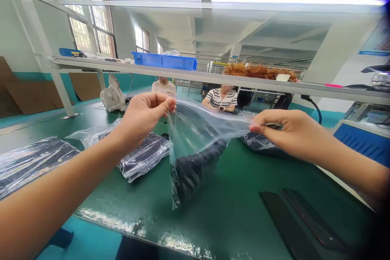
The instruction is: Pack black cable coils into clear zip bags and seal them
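A clear plastic bag (195,130) hangs above the green table, stretched between my two hands. My left hand (149,111) pinches its upper left corner between thumb and fingers. At the opposite upper corner, my right hand (276,126) pinches the bag's edge. Dark coiled or bundled material (198,166) lies in the bottom of the bag, which sags toward the left. Behind my left forearm lies a filled clear bag (146,154) with dark contents. Another dark packed bag (262,142) sits behind the held bag, near my right hand.
Wrapped dark goods (36,162) lie at the far left of the green table (231,215). A white fan (113,95) stands at the back. Two dark flat objects (289,223) lie front right. A shelf (210,77) holds a blue tray (164,61). Two people sit beyond.
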Tool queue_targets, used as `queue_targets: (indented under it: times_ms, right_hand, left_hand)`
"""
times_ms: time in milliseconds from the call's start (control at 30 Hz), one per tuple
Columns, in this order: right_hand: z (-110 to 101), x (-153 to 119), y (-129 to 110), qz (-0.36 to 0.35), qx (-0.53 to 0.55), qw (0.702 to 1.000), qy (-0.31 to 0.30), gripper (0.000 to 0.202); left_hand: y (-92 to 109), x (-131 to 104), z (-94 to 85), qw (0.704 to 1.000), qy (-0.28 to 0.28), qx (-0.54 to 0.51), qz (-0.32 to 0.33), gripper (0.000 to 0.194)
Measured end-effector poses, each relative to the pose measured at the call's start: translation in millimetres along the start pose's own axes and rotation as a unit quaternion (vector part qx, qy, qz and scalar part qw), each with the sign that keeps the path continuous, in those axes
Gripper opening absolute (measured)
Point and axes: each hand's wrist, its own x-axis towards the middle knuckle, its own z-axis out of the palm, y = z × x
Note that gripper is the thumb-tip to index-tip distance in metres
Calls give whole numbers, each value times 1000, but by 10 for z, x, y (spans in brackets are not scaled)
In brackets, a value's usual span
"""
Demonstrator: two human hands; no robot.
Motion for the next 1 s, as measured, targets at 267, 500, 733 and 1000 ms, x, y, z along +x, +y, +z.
queue_targets:
  times_ms: [267, 500, 733, 1000]
  right_hand:
    - [133, -12, 12, -14, -1, 999, 41, 51]
    - [190, -107, 83, 1, 6, 999, 33, 56]
    - [209, -98, 147, 11, 6, 999, -36, 44]
    - [287, -185, 114, -3, 15, 1000, 18, 36]
  left_hand:
    - [-213, 56, -58, 999, 1, 25, -23, 29]
    - [-250, -49, -51, 999, 4, -14, -30, 28]
    - [-306, -130, -58, 997, -18, -16, -68, 28]
    - [-376, -170, -13, 999, -22, -42, -25, 23]
